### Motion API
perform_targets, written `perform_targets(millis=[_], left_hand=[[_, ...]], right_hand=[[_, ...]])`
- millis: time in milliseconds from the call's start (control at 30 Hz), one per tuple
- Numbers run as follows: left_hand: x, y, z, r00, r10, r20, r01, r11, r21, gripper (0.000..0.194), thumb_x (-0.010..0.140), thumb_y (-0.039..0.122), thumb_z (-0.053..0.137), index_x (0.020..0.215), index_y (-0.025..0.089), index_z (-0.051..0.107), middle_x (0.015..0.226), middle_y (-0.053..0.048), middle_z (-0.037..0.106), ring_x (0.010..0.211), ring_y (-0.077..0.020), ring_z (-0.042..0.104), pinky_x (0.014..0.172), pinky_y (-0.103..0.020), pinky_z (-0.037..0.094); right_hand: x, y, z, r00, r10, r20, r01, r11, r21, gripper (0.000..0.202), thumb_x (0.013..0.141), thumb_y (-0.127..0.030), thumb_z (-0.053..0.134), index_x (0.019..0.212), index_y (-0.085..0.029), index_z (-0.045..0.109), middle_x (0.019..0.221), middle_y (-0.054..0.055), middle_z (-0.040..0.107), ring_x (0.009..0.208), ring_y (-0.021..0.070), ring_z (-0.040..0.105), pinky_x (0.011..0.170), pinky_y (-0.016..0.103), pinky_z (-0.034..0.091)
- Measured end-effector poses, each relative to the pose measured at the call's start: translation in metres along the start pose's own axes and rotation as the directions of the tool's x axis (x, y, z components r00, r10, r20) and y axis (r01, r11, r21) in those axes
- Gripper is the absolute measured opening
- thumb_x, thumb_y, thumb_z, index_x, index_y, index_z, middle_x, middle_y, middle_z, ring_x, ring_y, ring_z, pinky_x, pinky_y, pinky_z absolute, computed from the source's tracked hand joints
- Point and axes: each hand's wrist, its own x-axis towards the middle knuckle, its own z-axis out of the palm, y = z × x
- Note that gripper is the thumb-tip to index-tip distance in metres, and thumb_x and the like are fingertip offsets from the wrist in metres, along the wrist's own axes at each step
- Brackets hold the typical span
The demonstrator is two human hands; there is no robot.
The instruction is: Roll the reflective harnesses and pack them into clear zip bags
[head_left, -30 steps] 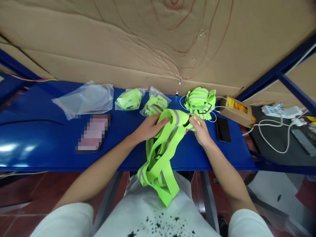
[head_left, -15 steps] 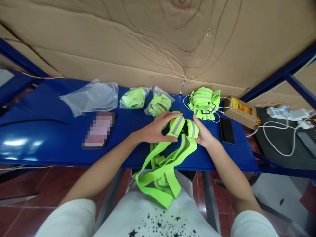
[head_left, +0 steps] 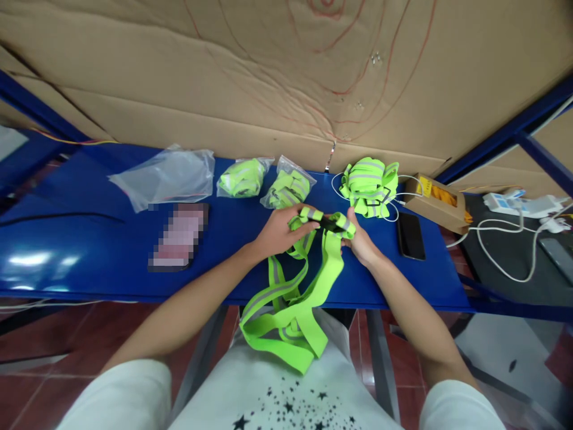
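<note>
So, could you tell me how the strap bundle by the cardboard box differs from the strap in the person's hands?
The strap bundle is gathered into a compact heap, while the held strap hangs in long, loose loops. The bundle rests on the blue table; the held strap is gripped at its top by both hands and drapes over the table's edge. Both are bright yellow-green with grey stripes and black parts.

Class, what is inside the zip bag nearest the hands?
The bag holds folded yellow-green strap with grey stripes. Its underside and inner folds are hidden.
</note>
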Motion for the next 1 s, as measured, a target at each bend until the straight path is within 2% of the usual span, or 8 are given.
perform_targets(millis=[67, 133, 200, 267, 467, 733, 867, 1000], left_hand=[[0.001, -0.002, 0.002, 0.982, -0.161, -0.096, 0.157, 0.986, -0.055, 0.039, 0.09, 0.05, 0.071, 0.11, 0.017, 0.075, 0.105, -0.006, 0.079, 0.101, -0.0273, 0.072, 0.093, -0.035, 0.054], [0.003, -0.004, 0.004, 0.955, -0.272, -0.117, 0.254, 0.956, -0.143, 0.044, 0.087, 0.055, 0.074, 0.107, 0.016, 0.076, 0.106, -0.007, 0.079, 0.103, -0.0294, 0.072, 0.092, -0.036, 0.055], [0.005, -0.007, 0.007, 0.929, -0.356, -0.1, 0.318, 0.907, -0.275, 0.046, 0.085, 0.055, 0.076, 0.109, 0.016, 0.075, 0.112, -0.007, 0.078, 0.109, -0.0309, 0.071, 0.095, -0.038, 0.055], [0.007, -0.008, 0.01, 0.915, -0.398, -0.056, 0.344, 0.847, -0.406, 0.05, 0.084, 0.054, 0.077, 0.117, 0.016, 0.072, 0.121, -0.009, 0.076, 0.115, -0.0314, 0.069, 0.099, -0.04, 0.054], [0.005, -0.006, 0.009, 0.965, -0.258, 0.051, 0.259, 0.897, -0.358, 0.061, 0.084, 0.053, 0.079, 0.132, 0.021, 0.059, 0.135, -0.01, 0.065, 0.127, -0.0307, 0.062, 0.107, -0.041, 0.052], [-0.005, -0.001, 0.012, 0.986, 0.151, 0.065, -0.152, 0.988, 0.021, 0.079, 0.091, 0.043, 0.074, 0.156, 0.023, 0.032, 0.16, -0.02, 0.037, 0.146, -0.0349, 0.046, 0.117, -0.051, 0.046], [-0.009, 0.006, 0.013, 0.953, 0.281, 0.112, -0.301, 0.842, 0.448, 0.045, 0.091, 0.035, 0.072, 0.131, 0.021, 0.058, 0.156, -0.019, 0.04, 0.146, -0.0379, 0.045, 0.116, -0.054, 0.046], [-0.011, 0.006, 0.016, 0.947, 0.276, 0.164, -0.318, 0.733, 0.601, 0.034, 0.093, 0.031, 0.068, 0.124, 0.018, 0.062, 0.152, -0.019, 0.048, 0.138, -0.037, 0.053, 0.111, -0.052, 0.05]], right_hand=[[0.003, 0.004, -0.003, 0.937, -0.29, -0.196, 0.244, 0.942, -0.229, 0.077, 0.096, -0.082, 0.029, 0.132, -0.023, 0.065, 0.107, 0.009, 0.074, 0.077, 0.022, 0.071, 0.069, 0.037, 0.059], [0.003, 0.004, -0.007, 0.764, -0.588, -0.266, 0.454, 0.782, -0.427, 0.066, 0.101, -0.072, 0.035, 0.143, -0.025, 0.055, 0.136, 0.012, 0.064, 0.106, 0.0257, 0.07, 0.091, 0.044, 0.058], [0.0, 0.001, -0.008, 0.62, -0.763, -0.184, 0.574, 0.6, -0.558, 0.062, 0.101, -0.064, 0.048, 0.151, -0.027, 0.046, 0.152, 0.014, 0.052, 0.127, 0.0295, 0.062, 0.106, 0.05, 0.053], [-0.003, -0.002, -0.008, 0.569, -0.821, -0.045, 0.605, 0.455, -0.653, 0.071, 0.096, -0.059, 0.062, 0.157, -0.029, 0.039, 0.159, 0.014, 0.044, 0.142, 0.0331, 0.051, 0.115, 0.054, 0.047], [-0.004, -0.002, -0.006, 0.625, -0.746, 0.23, 0.565, 0.228, -0.793, 0.071, 0.098, -0.054, 0.062, 0.159, -0.029, 0.035, 0.156, 0.013, 0.052, 0.145, 0.0332, 0.048, 0.116, 0.053, 0.041], [-0.005, 0.0, -0.008, 0.71, -0.662, 0.24, 0.446, 0.159, -0.881, 0.063, 0.09, -0.028, 0.072, 0.148, -0.023, 0.048, 0.136, 0.015, 0.061, 0.126, 0.0352, 0.056, 0.101, 0.047, 0.042], [-0.005, 0.002, -0.004, 0.718, -0.664, 0.208, 0.445, 0.209, -0.87, 0.058, 0.083, -0.021, 0.074, 0.137, -0.021, 0.053, 0.133, 0.013, 0.061, 0.124, 0.0345, 0.056, 0.097, 0.045, 0.041], [-0.004, 0.005, -0.003, 0.708, -0.671, 0.219, 0.469, 0.214, -0.857, 0.056, 0.084, -0.023, 0.074, 0.135, -0.023, 0.051, 0.133, 0.012, 0.062, 0.124, 0.0344, 0.056, 0.097, 0.046, 0.04]])
